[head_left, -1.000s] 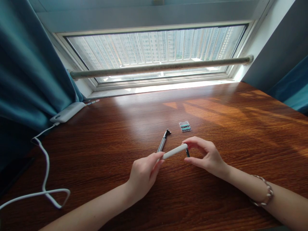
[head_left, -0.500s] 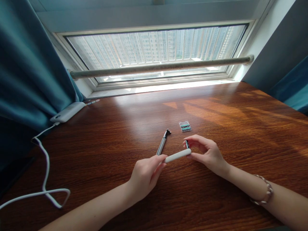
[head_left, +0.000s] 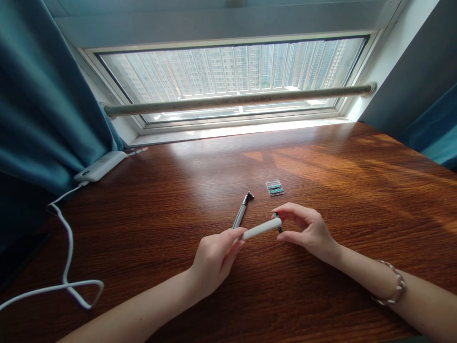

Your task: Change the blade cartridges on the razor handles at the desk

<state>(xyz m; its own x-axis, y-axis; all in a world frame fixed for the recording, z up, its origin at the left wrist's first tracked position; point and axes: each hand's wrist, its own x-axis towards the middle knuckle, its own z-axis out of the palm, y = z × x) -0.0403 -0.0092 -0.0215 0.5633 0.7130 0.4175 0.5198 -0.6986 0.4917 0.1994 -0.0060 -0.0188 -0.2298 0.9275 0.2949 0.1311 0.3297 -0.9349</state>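
My left hand (head_left: pixel 216 255) is closed around the lower end of a white razor handle (head_left: pixel 260 229), which slants up to the right. At the handle's far tip sits a dark razor blade cartridge (head_left: pixel 280 228), partly hidden behind the tip. My right hand (head_left: pixel 309 228) pinches the cartridge between thumb and fingertips, at its two ends. Just beyond my left hand lies a second razor handle (head_left: pixel 240 215), silver and black, with a bare dark head. A clear plastic case (head_left: pixel 274 187) with green-striped blade cartridges rests behind my right hand.
A white power bank or adapter (head_left: pixel 101 166) stands at the left by the blue curtain (head_left: pixel 53 95), its white cable (head_left: pixel 69 247) looping over the brown wooden table (head_left: pixel 150 219). Behind the table a pipe rail (head_left: pixel 239 100) crosses the window.
The white handle's tip has shifted slightly left. The cartridge has moved down against the tip and now shows on both sides of it. My right thumb has dropped a little.
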